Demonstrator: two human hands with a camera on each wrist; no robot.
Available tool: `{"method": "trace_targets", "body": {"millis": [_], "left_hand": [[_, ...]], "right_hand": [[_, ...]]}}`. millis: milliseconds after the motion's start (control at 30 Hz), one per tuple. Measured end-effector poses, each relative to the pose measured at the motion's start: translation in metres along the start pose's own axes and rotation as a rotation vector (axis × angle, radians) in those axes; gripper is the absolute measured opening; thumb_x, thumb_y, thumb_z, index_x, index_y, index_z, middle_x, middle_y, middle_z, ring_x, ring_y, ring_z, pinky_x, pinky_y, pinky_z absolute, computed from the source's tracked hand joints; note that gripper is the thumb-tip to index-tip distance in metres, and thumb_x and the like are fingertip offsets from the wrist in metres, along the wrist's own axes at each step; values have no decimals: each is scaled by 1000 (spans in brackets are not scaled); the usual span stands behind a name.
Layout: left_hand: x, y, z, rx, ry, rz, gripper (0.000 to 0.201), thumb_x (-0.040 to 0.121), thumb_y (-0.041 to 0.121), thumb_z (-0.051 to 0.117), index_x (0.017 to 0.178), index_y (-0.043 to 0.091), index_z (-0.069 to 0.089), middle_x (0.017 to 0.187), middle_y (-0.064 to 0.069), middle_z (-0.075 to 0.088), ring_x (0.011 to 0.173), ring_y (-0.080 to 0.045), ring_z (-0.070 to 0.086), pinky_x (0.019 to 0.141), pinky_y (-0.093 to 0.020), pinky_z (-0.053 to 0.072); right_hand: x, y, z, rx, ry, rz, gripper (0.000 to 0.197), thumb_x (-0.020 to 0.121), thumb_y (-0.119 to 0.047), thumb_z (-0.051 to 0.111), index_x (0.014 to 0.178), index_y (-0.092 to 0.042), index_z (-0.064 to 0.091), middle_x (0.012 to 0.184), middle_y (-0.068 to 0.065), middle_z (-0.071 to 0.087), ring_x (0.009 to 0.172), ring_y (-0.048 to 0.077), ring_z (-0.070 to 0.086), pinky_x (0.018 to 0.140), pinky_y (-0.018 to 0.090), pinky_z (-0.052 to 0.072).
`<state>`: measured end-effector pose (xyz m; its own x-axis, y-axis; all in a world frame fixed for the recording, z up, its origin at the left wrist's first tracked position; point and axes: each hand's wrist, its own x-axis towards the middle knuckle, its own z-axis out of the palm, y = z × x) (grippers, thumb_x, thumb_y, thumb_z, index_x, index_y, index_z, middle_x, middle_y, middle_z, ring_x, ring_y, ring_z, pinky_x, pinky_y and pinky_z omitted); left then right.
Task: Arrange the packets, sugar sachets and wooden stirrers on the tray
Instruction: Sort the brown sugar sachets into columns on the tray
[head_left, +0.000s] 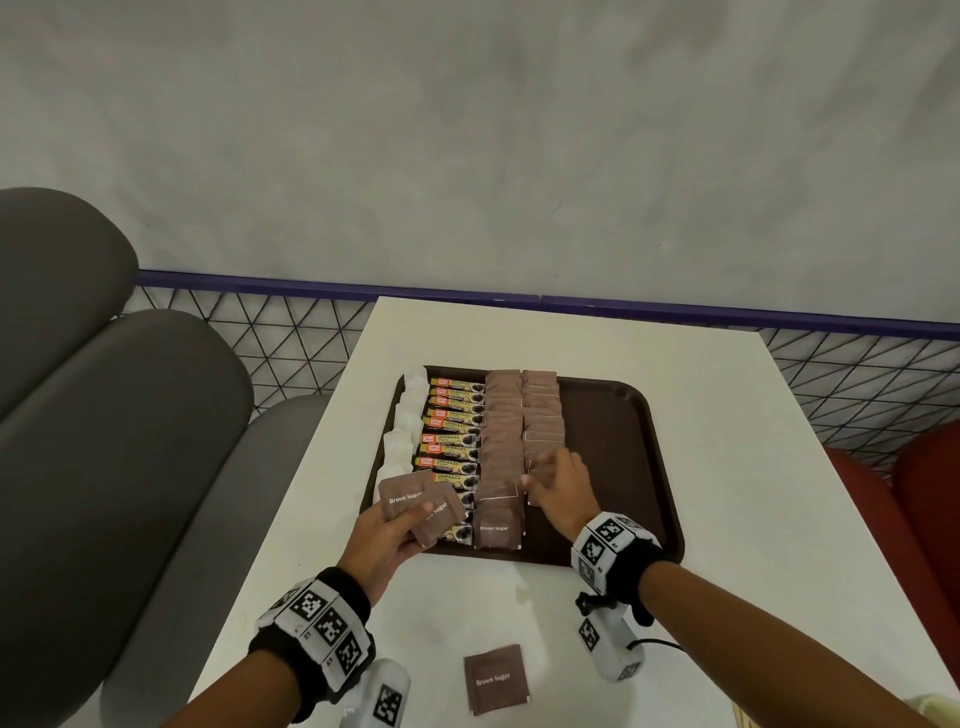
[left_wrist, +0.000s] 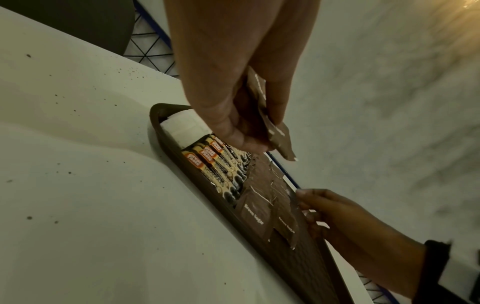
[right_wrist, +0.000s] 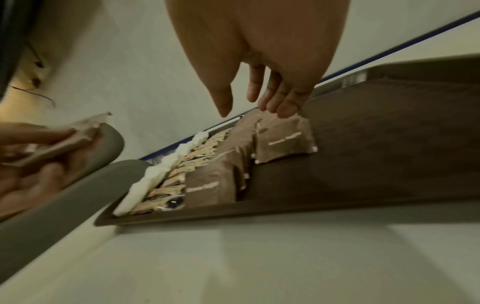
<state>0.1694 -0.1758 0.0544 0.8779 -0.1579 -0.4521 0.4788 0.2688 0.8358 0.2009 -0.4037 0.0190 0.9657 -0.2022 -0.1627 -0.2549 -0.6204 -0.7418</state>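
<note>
A brown tray (head_left: 613, 441) lies on the white table. On its left half stand a column of white sachets (head_left: 408, 415), a column of coffee granule packets (head_left: 452, 431) and two columns of brown sugar sachets (head_left: 501, 415). My left hand (head_left: 415, 519) grips a couple of brown sugar sachets (head_left: 410, 499) over the tray's front left corner, also seen in the left wrist view (left_wrist: 280, 139). My right hand (head_left: 550, 467) reaches over the right brown column, its straight fingertips (right_wrist: 285, 109) touching the top edge of the nearest sachet (right_wrist: 283, 142). One loose brown sugar sachet (head_left: 494, 678) lies on the table near me.
The tray's right half (right_wrist: 376, 154) is bare. Grey padded seats (head_left: 130, 415) run along the table's left, and a red seat (head_left: 914, 509) stands at the right. A wire mesh with a purple rail (head_left: 311, 286) and a grey wall lie behind the table.
</note>
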Motion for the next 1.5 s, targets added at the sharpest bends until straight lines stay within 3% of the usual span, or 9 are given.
{"method": "trace_targets", "body": {"millis": [67,167,333,600,833,1000,1100,1300,1500], "left_hand": [[-1,0,1,5,7,12,28,88,3,58,111,19,59,108,-8,68,100,-23,64,76,-29,53],[-4,0,1,13,13,28,30,87,2,58,112,18,59,108,-10,68,99,-24,65,76,-30,53],[-6,-2,-1,59,13,44,34,85,4,63,117,13,60,110,-14,69,103,-28,65,82,-32,53],[-7,1,-3,40,35,34,24,95,15,50,117,13,59,113,-13,68,106,-27,63,82,-33,51],[-3,-1,-10,100,89,-16,32,96,21,47,127,12,53,123,-9,61,117,-21,55,83,-32,49],[-5,1,-4,186,76,-18,29,97,22,47,124,17,53,119,-6,58,115,-21,49,94,-36,43],[-4,1,-4,175,87,-15,23,94,17,53,116,14,58,109,-8,61,99,-20,53,86,-34,48],[-1,-4,-3,170,84,-6,20,91,11,57,110,13,59,98,-7,65,88,-21,59,74,-29,51],[2,-4,0,146,96,-34,12,93,6,51,93,13,61,97,-9,64,87,-23,61,78,-33,51]], "right_hand": [[-7,-12,8,148,-74,-57,14,85,-28,63,91,-26,50,93,-5,52,94,16,53,87,32,44],[-22,-34,20,306,-285,-110,13,88,-28,60,95,-20,54,93,-3,56,87,11,53,75,18,43],[-33,-48,36,343,-476,-189,14,85,-16,64,86,-26,54,83,-4,55,74,6,51,70,18,44],[-28,-49,28,372,-331,-185,26,82,-2,64,76,-24,51,72,-7,48,66,1,44,58,4,38],[-19,-23,6,290,-67,-92,20,79,-11,70,74,-26,59,79,-11,54,86,12,50,81,28,44],[-14,-3,-22,329,80,-34,11,79,-7,69,78,-16,63,82,3,63,81,15,57,67,10,45],[-8,19,-30,317,139,81,9,77,-9,71,83,-14,66,81,6,67,80,20,62,79,28,51],[-5,51,-31,145,67,206,19,79,-12,71,96,-6,67,84,4,64,82,18,59,77,24,42],[1,51,-20,19,26,317,17,78,-14,72,71,-19,58,80,4,62,81,19,58,76,25,44]]}}
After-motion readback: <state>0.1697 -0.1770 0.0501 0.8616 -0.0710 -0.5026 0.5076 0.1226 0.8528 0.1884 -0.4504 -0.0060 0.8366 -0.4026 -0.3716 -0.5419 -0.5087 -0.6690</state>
